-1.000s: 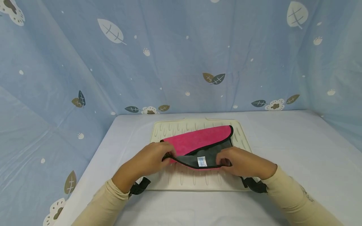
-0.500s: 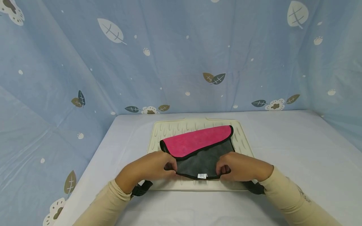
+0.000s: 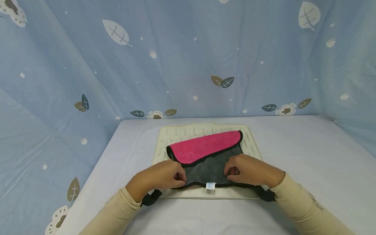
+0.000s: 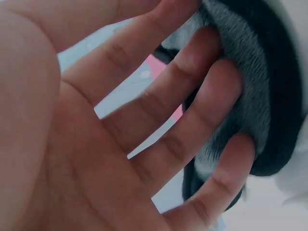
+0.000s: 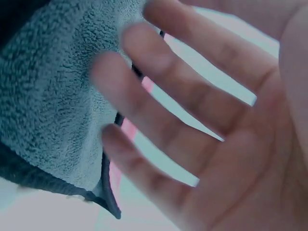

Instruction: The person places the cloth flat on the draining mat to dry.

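Note:
A two-sided towel (image 3: 202, 173), dark grey on one face and pink on the other with black trim, lies on a cream ridged board (image 3: 188, 194). Its far part is folded over, showing the pink face. A white label (image 3: 210, 186) sticks out at the near edge. My left hand (image 3: 164, 176) is over the towel's near left corner; in the left wrist view its spread fingertips touch the grey pile. Over the near right part is my right hand (image 3: 248, 169), with its fingers loosely bent and apart in the right wrist view, fingertips at the grey face.
The board lies on a white-covered table (image 3: 293, 147). Behind and to the sides hangs a blue curtain (image 3: 182, 58) with leaf and flower prints. Black straps (image 3: 151, 197) show below the wrists.
The near edge of the towel, raised and pinched in both hands earlier, came down toward the person and now lies on the board. Both hands have loosened from that edge.

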A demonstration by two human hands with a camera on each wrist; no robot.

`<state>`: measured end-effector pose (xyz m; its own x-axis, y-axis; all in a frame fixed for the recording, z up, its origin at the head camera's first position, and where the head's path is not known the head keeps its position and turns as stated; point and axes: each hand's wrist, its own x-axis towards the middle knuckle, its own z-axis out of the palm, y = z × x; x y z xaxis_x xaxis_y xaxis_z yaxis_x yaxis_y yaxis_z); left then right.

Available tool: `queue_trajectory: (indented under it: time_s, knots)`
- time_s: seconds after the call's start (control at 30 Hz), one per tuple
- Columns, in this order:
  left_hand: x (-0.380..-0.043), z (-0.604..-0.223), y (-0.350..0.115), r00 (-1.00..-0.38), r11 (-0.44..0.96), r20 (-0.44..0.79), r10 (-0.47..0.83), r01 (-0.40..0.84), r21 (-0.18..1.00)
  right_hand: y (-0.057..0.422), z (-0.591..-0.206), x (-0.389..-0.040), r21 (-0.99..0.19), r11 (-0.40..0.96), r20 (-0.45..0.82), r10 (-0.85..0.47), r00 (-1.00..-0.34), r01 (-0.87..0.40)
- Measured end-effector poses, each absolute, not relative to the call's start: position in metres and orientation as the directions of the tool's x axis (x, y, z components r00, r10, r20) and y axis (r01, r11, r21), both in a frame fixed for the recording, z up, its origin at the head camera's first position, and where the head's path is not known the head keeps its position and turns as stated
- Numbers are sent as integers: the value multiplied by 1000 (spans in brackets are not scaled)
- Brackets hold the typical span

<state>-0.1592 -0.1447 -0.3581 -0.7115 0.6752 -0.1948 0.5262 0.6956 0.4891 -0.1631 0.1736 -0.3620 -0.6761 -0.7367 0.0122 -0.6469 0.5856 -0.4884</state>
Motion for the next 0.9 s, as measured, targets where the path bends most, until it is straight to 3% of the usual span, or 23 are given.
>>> queue_trajectory:
  time_s: [0.3, 0.5, 0.9]
  knots:
    - [-162, -366, -142, -721, 705, -182, 669, 537, 463, 171, -358, -172, -315, 720, 190, -591, -784, -618]
    - [-161, -367, -141, -723, 706, -182, 667, 535, 463, 176, -362, -197, -157, 755, 267, -589, -763, -637]
    - [-161, -366, -141, -725, 703, -176, 666, 531, 473, 176, -364, -226, -21, 750, 95, -657, -748, -661]
